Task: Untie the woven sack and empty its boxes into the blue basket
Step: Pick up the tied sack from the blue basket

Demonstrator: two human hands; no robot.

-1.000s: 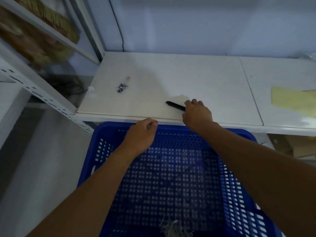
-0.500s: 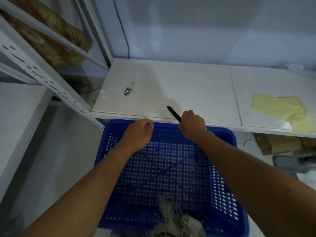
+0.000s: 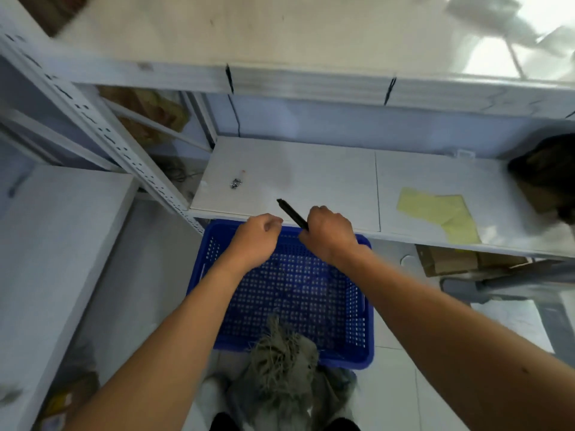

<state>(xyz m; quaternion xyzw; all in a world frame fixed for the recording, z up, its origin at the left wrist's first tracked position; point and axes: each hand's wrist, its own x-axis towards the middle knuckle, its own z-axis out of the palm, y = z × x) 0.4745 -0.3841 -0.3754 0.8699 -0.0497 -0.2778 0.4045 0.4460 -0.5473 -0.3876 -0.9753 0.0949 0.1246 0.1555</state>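
An empty blue perforated basket [image 3: 289, 293] sits on the floor under the low white shelf [image 3: 311, 178]. The woven sack [image 3: 280, 368], grey with a frayed tied top, stands at the basket's near edge, close to me. My right hand [image 3: 329, 234] is over the basket's far rim, closed around a slim black tool [image 3: 291, 211] that points up and left over the shelf's front edge. My left hand [image 3: 258, 237] hovers just left of it, fingers curled shut, with nothing visible in it. No boxes are visible.
Small metal bits [image 3: 236, 181] and a yellow sheet [image 3: 438, 213] lie on the low shelf. A perforated white rack upright [image 3: 124, 150] slants at left. An upper shelf board [image 3: 311, 79] overhangs. Cardboard [image 3: 451, 259] sits on the floor at right.
My right hand has lifted the black tool off the shelf and drawn back over the basket. My view has pulled back and up, so the sack and upper shelf now show.
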